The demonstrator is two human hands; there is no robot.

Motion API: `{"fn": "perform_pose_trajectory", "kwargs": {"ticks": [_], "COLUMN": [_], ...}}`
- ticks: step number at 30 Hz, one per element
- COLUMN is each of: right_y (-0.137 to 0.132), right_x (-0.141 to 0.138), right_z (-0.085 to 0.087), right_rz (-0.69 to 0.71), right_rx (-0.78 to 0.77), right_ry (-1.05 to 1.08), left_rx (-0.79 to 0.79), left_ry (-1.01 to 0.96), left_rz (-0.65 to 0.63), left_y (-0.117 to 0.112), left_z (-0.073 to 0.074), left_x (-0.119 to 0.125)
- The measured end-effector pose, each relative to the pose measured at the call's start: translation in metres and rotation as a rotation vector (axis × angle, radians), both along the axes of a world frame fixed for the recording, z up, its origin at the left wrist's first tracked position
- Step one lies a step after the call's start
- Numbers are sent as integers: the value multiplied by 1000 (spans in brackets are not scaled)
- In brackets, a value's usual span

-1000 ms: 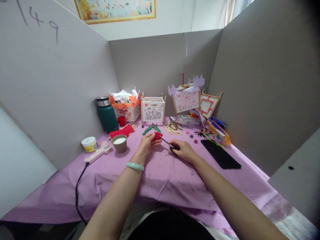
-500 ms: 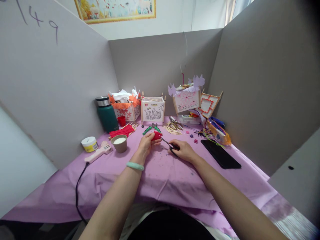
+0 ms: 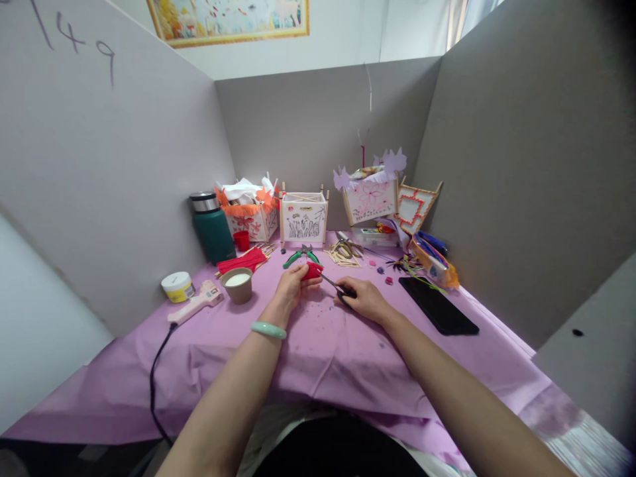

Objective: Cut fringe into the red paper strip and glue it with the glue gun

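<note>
My left hand [image 3: 291, 285], with a pale green bangle [image 3: 268, 329] on the wrist, pinches a small red piece [image 3: 313, 269] above the purple table cover [image 3: 322, 358]. My right hand [image 3: 362, 298] is closed on black-handled scissors [image 3: 336, 286], whose blades point left and reach the red piece. Green-handled pliers [image 3: 301, 256] lie just beyond my left hand.
At the back stand a green flask [image 3: 212, 226], several paper lantern boxes [image 3: 303, 217] and a small red cup [image 3: 242, 240]. A glue gun [image 3: 196, 303] with its cord, a yellow tub [image 3: 177, 286] and a cup of white glue [image 3: 237, 285] are left. A black phone [image 3: 438, 306] lies right.
</note>
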State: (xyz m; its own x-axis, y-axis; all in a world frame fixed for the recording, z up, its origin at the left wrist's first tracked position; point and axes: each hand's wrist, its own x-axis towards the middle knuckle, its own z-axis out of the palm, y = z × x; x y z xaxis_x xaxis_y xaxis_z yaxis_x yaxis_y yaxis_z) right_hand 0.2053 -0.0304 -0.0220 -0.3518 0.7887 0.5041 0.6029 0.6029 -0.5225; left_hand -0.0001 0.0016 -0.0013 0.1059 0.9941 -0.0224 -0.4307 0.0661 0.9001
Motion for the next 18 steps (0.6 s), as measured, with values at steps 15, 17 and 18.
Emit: {"fn": "perform_pose_trajectory", "kwargs": {"ticks": [15, 17, 18], "right_y": [3, 3, 3], "right_x": [2, 3, 3], "right_z": [-3, -3, -3], "right_rz": [0, 1, -1], "right_rx": [-11, -14, -16], "right_ry": [-6, -2, -2], "left_rx": [1, 6, 7], "left_ry": [-5, -2, -2], "left_rz": [4, 2, 2], "left_y": [-1, -1, 0], "left_z": [1, 0, 0], "left_x": [0, 0, 0]}}
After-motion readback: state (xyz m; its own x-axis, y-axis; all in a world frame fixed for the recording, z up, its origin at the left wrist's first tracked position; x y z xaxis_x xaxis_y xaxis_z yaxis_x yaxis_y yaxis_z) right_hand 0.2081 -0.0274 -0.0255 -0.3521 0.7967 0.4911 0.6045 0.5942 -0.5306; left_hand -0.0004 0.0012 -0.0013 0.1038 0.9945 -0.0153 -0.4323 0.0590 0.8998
